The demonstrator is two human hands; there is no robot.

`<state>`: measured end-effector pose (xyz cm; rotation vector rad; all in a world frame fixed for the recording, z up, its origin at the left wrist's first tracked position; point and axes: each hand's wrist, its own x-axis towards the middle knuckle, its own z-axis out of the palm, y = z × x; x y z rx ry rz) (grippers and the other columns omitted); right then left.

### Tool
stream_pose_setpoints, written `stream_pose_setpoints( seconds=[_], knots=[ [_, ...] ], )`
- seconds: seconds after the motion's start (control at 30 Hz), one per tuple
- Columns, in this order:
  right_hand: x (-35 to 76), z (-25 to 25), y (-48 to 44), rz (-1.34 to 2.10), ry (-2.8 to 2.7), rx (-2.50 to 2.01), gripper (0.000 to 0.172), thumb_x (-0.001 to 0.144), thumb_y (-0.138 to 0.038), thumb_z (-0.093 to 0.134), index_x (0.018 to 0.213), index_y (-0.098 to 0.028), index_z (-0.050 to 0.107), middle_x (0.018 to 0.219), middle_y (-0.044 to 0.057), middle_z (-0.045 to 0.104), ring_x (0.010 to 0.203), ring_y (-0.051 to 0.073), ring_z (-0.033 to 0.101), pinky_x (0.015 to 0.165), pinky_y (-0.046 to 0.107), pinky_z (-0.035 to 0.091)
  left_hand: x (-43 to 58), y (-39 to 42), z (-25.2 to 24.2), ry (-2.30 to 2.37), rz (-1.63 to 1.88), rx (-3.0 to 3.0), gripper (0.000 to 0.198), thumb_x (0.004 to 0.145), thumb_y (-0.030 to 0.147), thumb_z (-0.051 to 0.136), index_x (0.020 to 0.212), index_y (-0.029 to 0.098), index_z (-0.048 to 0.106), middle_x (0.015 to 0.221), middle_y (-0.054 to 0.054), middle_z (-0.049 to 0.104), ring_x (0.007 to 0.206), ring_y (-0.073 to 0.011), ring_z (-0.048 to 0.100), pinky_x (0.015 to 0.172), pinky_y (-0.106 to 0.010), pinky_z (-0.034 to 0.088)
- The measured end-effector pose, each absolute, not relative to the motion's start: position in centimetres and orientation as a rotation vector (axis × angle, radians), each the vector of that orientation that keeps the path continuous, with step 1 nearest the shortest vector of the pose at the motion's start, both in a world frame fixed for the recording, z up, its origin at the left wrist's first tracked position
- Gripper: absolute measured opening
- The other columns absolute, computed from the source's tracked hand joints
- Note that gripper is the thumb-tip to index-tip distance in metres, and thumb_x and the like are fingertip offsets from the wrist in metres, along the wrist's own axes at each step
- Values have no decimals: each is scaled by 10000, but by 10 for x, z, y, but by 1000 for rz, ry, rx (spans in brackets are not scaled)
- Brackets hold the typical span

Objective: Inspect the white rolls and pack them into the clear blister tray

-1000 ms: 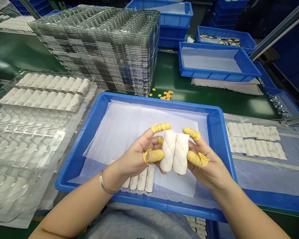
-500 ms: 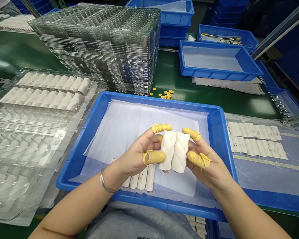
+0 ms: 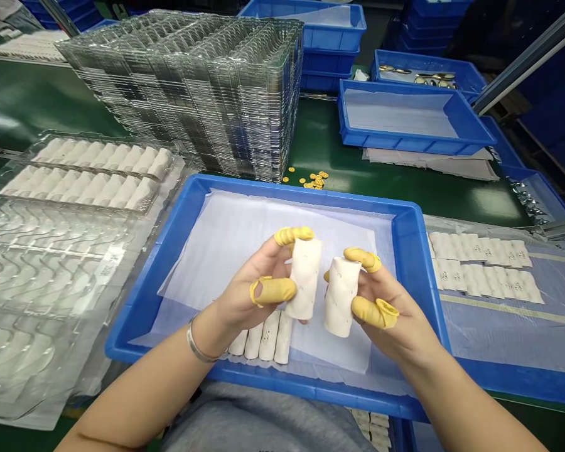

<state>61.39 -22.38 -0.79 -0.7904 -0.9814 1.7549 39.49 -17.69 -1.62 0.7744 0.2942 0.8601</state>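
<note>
My left hand is shut on a white padded cylindrical roll, which stands slightly tilted. My right hand grips a second white roll, and a gap separates the two rolls. Yellow latex finger cots cover several fingertips on both hands. Both hands hover over a white sheet lining a blue plastic tray. Just below my left hand, several similar white rolls lie side by side on the sheet, partly hidden by my hand.
To the left lie transparent blister trays holding white rolls, behind them a tall stack of transparent trays. Small gold parts lie on the green bench. White pieces rest on plastic at right, with blue bins behind.
The two rolls were touching side by side and now stand apart. The left roll has moved up and to the left, and the right roll has shifted slightly right.
</note>
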Motion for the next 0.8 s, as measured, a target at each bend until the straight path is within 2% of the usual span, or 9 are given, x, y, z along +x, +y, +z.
stream_pose_setpoints(
  seconds=[0.1,0.23,0.33,0.5,0.67,0.8],
  knots=[
    [614,-9,-224,1775,-948,-780,457,934,-405,863,1351,-478,690,1154,15,727,911,200,698,745,308,595,398,-181,-19,274,774,759,542,868,201,777,1360,329,586,1027,-7,644,746,-131,676,613,-245,648],
    [615,-10,-224,1821,-918,-780,467,941,-405,852,1360,-490,665,1239,14,692,896,194,720,715,305,603,401,-184,-18,264,721,716,524,903,221,771,1369,344,567,1110,-14,643,842,-147,722,690,-278,679],
    [616,-8,-224,1869,-880,-776,477,949,-392,849,1369,-506,654,1266,-5,677,846,160,724,687,280,620,401,-183,-17,260,701,670,527,901,256,790,1371,334,567,1107,-11,660,819,-147,730,685,-285,677],
    [616,-5,-221,1881,-820,-771,440,957,-332,851,1325,-506,684,1143,-40,719,717,94,719,642,205,631,399,-182,-17,282,704,677,547,892,276,805,1385,304,570,1090,-29,707,773,-145,733,608,-207,608],
    [616,-2,-219,1859,-770,-831,401,917,-336,896,1256,-475,733,1060,-43,740,801,92,724,677,149,617,398,-182,-18,358,711,693,586,883,295,814,1411,292,559,1083,-35,724,790,-155,738,644,-232,617],
    [617,0,-219,1844,-785,-856,426,892,-365,912,1267,-445,727,1066,-24,749,760,106,700,642,162,610,399,-181,-18,350,709,692,562,896,297,808,1395,295,549,1070,-19,713,774,-142,734,617,-223,626]
  ],
)
